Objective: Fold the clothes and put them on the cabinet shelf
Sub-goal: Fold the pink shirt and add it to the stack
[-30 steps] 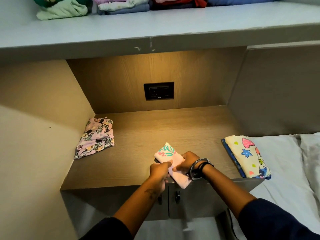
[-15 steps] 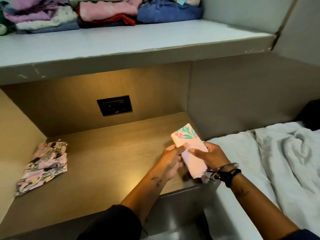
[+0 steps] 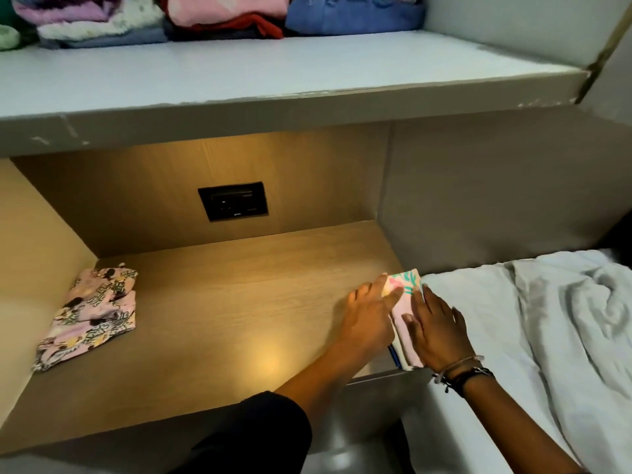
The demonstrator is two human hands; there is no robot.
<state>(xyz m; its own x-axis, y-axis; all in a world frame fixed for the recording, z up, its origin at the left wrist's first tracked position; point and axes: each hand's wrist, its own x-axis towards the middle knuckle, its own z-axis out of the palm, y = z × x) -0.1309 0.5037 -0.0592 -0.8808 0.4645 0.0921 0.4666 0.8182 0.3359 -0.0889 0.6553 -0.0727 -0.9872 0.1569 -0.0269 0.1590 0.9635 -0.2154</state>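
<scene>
A small folded pink cloth (image 3: 406, 291) with a green and pink leaf print lies at the right end of the wooden cabinet shelf (image 3: 239, 302), on top of another folded piece whose blue edge (image 3: 394, 358) peeks out below. My left hand (image 3: 371, 318) holds its left side with the thumb on the top corner. Over its right half my right hand (image 3: 436, 331) lies flat with fingers spread. A pink cartoon-print garment (image 3: 90, 314) sits loosely folded at the shelf's left end.
A grey upper shelf (image 3: 273, 73) juts out overhead and carries several folded clothes (image 3: 222, 15). A black socket (image 3: 233, 201) is set in the back wall. A bed with a crumpled white sheet (image 3: 554, 319) adjoins the shelf's right side.
Both hands carried the folded pink cloth from the shelf's front edge to its right end and lowered it flat. The view swung right.
</scene>
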